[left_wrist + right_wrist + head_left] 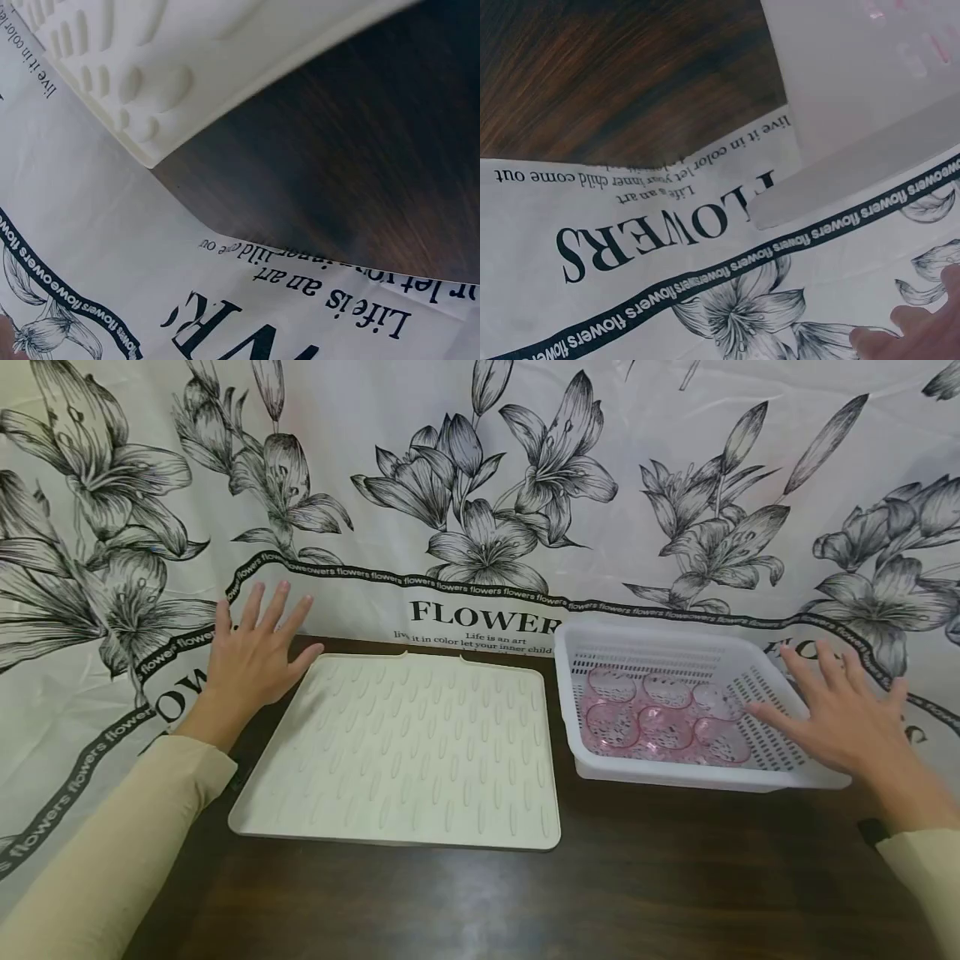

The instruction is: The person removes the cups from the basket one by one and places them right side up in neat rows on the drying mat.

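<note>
My left hand (257, 652) is spread, fingers straight, over the far left corner of a cream ridged mat (405, 752); it holds nothing. On the other side, my right hand (847, 718) is also spread and holds nothing, its thumb overlapping the right side of a white plastic basket (675, 772) in the head view. Inside the basket stand several pink-tinted clear cups (666, 728) in two rows. The left wrist view has a corner of the mat (135, 82). Part of the basket (840, 180) fills the right of the right wrist view, with fingertips (900, 334) at its lower edge.
A dark wooden table (480, 902) lies under the mat and basket. Behind them hangs a white cloth (315, 602) printed with black lilies and lettering, close to the basket's back rim. The basket stands just right of the mat, with a narrow gap between.
</note>
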{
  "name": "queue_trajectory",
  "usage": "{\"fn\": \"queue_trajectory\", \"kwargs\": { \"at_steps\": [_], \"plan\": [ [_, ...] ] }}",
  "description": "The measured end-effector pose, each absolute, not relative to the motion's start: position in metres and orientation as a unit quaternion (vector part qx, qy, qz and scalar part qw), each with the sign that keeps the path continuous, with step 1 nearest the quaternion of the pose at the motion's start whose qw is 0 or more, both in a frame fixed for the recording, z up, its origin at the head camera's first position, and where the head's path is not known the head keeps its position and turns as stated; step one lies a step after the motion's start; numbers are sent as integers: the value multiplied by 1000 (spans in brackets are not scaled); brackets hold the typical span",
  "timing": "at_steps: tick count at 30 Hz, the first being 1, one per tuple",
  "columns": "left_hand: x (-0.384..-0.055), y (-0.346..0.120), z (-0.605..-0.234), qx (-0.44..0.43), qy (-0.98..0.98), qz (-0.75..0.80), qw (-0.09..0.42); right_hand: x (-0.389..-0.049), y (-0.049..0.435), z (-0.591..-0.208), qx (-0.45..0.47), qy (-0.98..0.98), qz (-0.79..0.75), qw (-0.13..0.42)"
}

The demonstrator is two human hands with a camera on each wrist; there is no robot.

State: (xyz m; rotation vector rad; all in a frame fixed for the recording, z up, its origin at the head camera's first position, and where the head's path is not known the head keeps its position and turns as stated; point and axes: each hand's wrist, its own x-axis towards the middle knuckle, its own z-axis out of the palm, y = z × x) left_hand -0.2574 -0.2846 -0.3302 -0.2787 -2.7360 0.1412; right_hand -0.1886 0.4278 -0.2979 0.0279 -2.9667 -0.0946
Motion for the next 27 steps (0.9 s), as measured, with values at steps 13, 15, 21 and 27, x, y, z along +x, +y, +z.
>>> {"fn": "queue_trajectory", "kwargs": {
  "at_steps": [13, 15, 21, 27],
  "plan": [
    [-250, -284, -340, -145, -973, 63, 167, -181, 421, -303, 81, -995, -2, 64],
    [-249, -281, -341, -157, -973, 65, 157, -180, 421, -304, 93, -994, -2, 62],
    [-246, -273, -344, -190, -974, 73, 103, -179, 418, -307, 99, -994, 15, 33],
    [-244, -268, -351, -209, -975, 64, 31, -175, 417, -306, 97, -993, 56, -25]
  ]
}}
